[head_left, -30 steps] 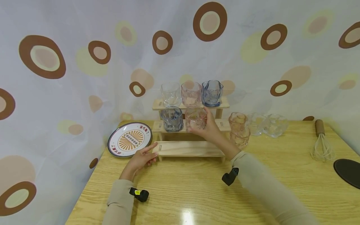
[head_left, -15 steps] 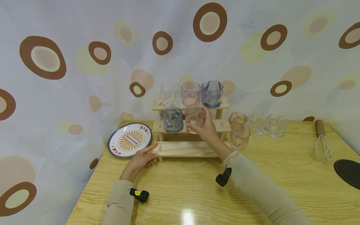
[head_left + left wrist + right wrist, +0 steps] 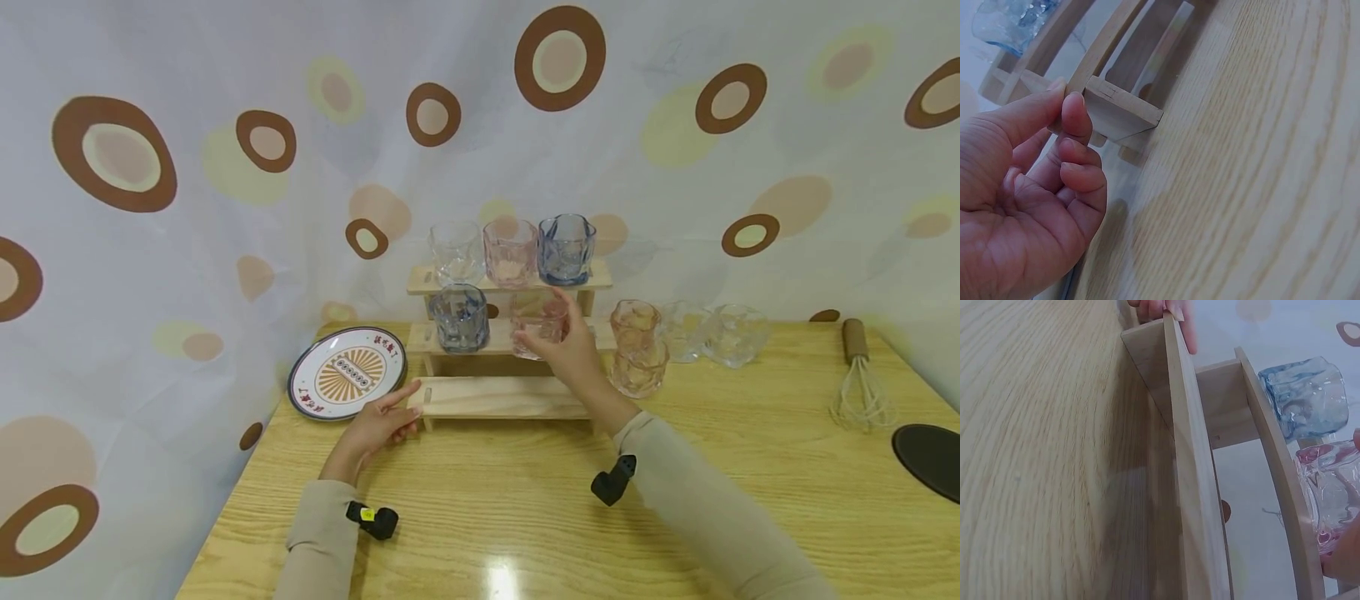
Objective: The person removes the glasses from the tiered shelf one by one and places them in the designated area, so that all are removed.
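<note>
We log the right hand (image 3: 573, 354) clamped on a pink glass (image 3: 536, 312), thumb across its near face, another fingertip up by the rim. The glass sits upright between those fingers, at the middle board (image 3: 422, 337) of a wooden rack (image 3: 583, 302); we cannot tell whether its base bears on the wood. Left of the right thumb, a blue glass (image 3: 460, 318) stands on that same board. Above and behind these fingers, the top board (image 3: 421, 280) carries a clear glass (image 3: 456, 252), a paler pink glass (image 3: 510, 252) and a second blue glass (image 3: 566, 250).

Left hand (image 3: 377, 425): thumb and forefinger pinch the left end of the lowest board (image 3: 498, 396); the left wrist view shows the other fingers curled in. Just past these fingers, on their left, we note a patterned plate (image 3: 348, 372). Right of the right fingers: two more pink glasses (image 3: 640, 371), stacked or front to back, we cannot tell; then clear glasses (image 3: 733, 335). Well apart from both hands, far right: a whisk (image 3: 854, 348) on the table (image 3: 480, 500).
</note>
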